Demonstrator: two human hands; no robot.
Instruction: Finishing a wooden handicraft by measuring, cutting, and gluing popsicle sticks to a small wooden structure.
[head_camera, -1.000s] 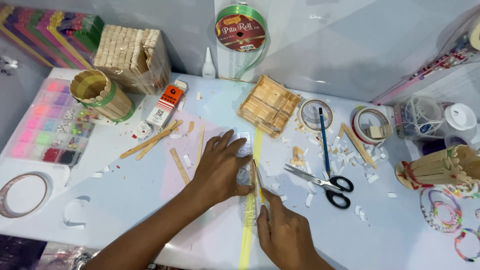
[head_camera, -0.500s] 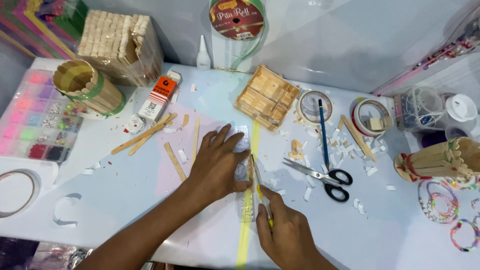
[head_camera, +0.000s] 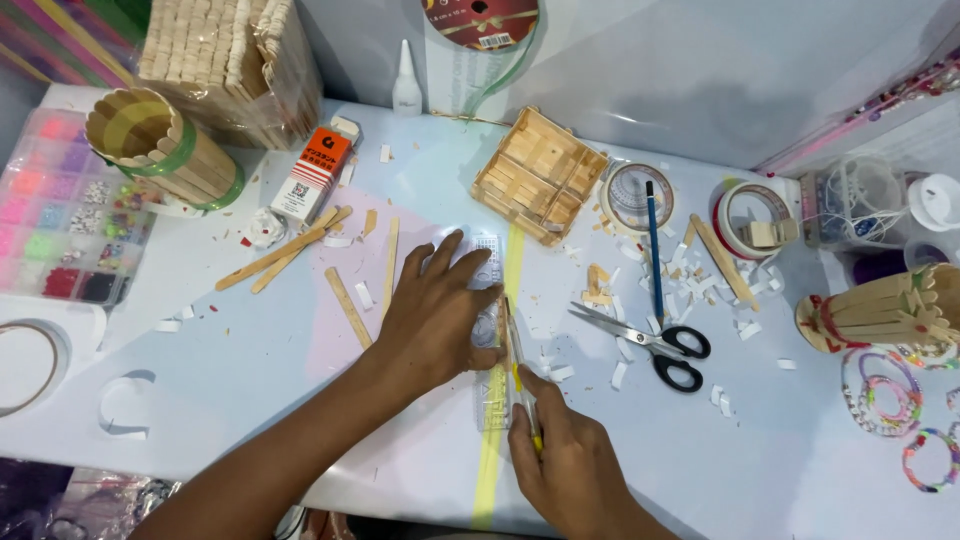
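My left hand (head_camera: 435, 312) lies flat with fingers spread, pressing a clear plastic ruler (head_camera: 487, 262) onto the pale table. My right hand (head_camera: 572, 470) grips a thin yellow cutter-like tool (head_camera: 515, 362), its tip resting along the ruler's right edge just beside my left fingertips. A yellow-green strip (head_camera: 514, 255) runs under the ruler toward the table's near edge. Whatever lies directly beneath my left palm is hidden.
Black-handled scissors (head_camera: 650, 342) and a blue pencil (head_camera: 653, 240) lie to the right among paper scraps. A flat wooden stick tray (head_camera: 540, 175), tape rolls (head_camera: 750, 215), loose sticks (head_camera: 290, 250), an orange box (head_camera: 312, 175), a stick cup (head_camera: 160, 145) and a bead box (head_camera: 60, 210) surround the hands.
Both hands keep the same hold on ruler and tool. The view has tilted a little, so the objects at the back sit higher in the frame.
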